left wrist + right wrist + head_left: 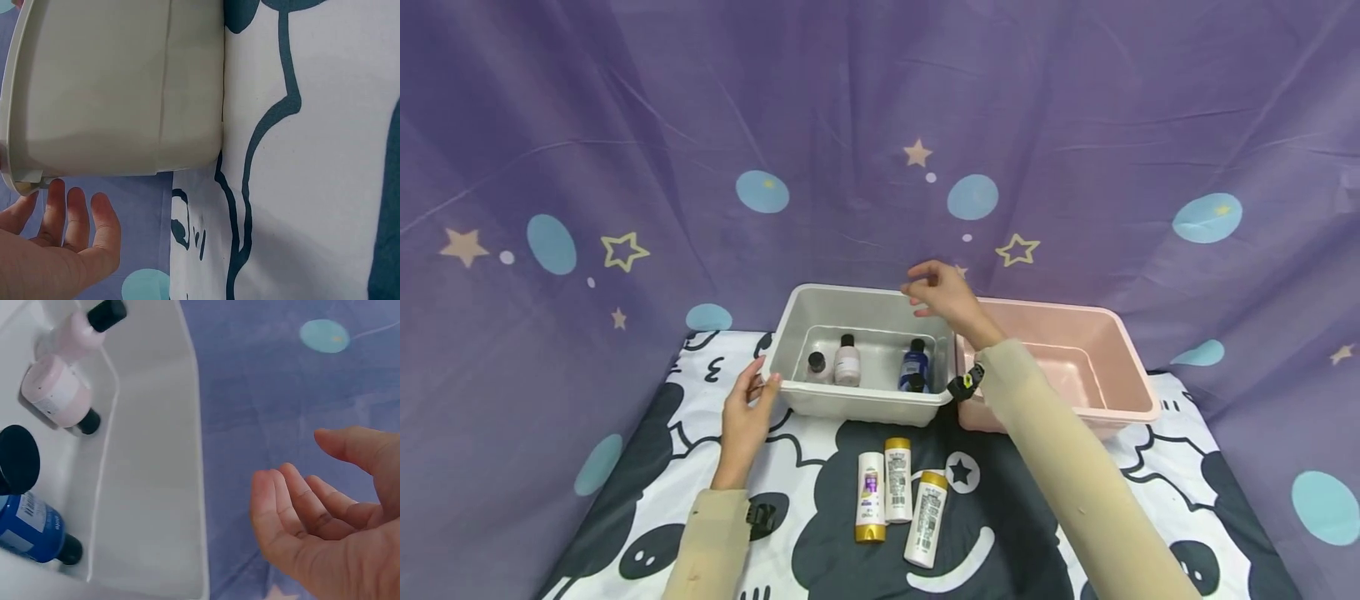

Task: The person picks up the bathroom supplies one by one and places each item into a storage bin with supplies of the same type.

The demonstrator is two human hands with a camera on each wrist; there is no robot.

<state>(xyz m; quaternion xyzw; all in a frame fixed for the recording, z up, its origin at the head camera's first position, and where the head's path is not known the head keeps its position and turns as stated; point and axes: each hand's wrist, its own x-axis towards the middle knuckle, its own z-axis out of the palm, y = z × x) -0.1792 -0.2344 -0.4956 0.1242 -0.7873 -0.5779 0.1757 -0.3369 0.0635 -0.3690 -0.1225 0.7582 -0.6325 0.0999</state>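
A light grey plastic bin (865, 404) stands on the cloth. At its left end my left hand (747, 417) holds the rim, fingers bent at the underside of the edge (22, 178) and thumb over the top. My right hand (943, 296) hovers near the back rim, its fingers loosely bent with nothing between them (325, 512). Inside the bin are two pale pink bottles with black caps, one upright-looking pink bottle (847, 367) beside a lower one (817, 372). Farther right in it are blue bottles with black caps, including one blue bottle (913, 365).
A pink bin (1120, 358) stands right beside the grey one, under the right forearm. Three white bottles with gold caps, among them a white bottle (870, 496), lie in front on the sheep-patterned cloth (827, 533). Behind hangs a purple curtain (850, 108).
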